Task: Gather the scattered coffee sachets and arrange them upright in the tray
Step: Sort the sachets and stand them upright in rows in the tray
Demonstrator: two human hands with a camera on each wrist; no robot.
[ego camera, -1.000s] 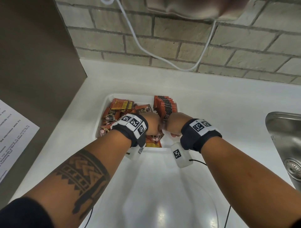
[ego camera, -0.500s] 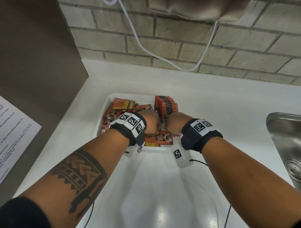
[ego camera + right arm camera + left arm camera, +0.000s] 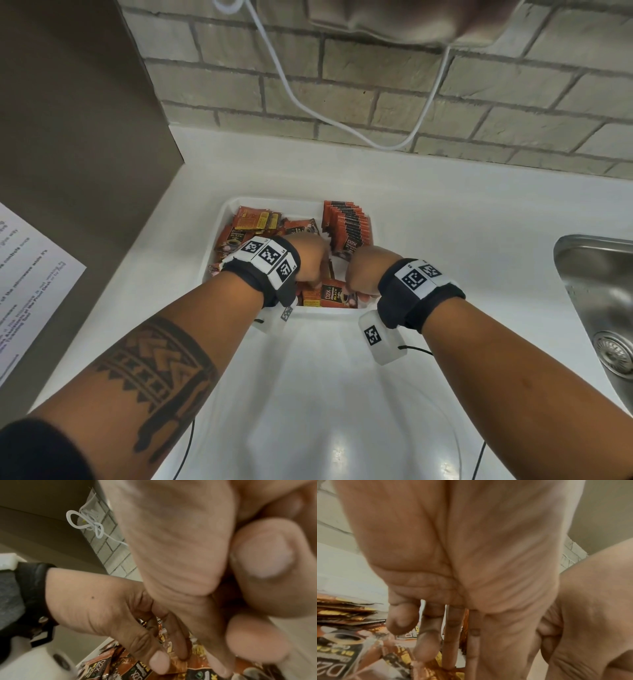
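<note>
Glossy white countertop; grey brick wall behind; looped white cable; brown side panel left; steel sink at right edge.

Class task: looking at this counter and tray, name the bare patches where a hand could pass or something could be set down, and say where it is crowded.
Free: white counter between tray and sink; the strip between the tray and the brick wall; the near counter between the forearms. Crowded: inside the tray, with sachets and both hands.
</note>
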